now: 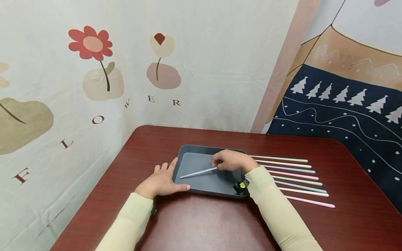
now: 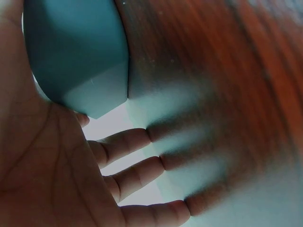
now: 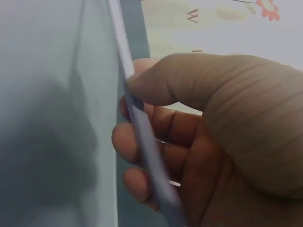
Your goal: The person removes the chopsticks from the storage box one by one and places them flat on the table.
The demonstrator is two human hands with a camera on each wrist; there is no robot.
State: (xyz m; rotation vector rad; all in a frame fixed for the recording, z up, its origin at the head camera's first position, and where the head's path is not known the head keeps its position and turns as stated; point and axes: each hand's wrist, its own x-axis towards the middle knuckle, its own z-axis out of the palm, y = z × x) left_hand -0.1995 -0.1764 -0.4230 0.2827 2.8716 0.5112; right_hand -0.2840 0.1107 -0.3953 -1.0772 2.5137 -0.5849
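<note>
A dark grey rectangular tray (image 1: 204, 190) lies on the table. My right hand (image 1: 232, 160) is over the tray, pinching a thin pale purple stick (image 1: 198, 173) between thumb and fingers. The stick's far end points left, over the tray floor. In the right wrist view the pale purple stick (image 3: 147, 137) runs past the thumb and across the curled fingers. My left hand (image 1: 161, 181) is at the tray's left edge, fingers spread and thumb along the near left corner. The left wrist view shows its fingertips (image 2: 170, 213) on the tabletop beside the tray.
Several pastel sticks (image 1: 298, 182) in green, cream, blue and pink lie side by side right of the tray; their left ends are partly hidden by my right arm. The reddish-brown table (image 1: 201, 226) meets patterned curtains (image 1: 207, 69) at the back and left.
</note>
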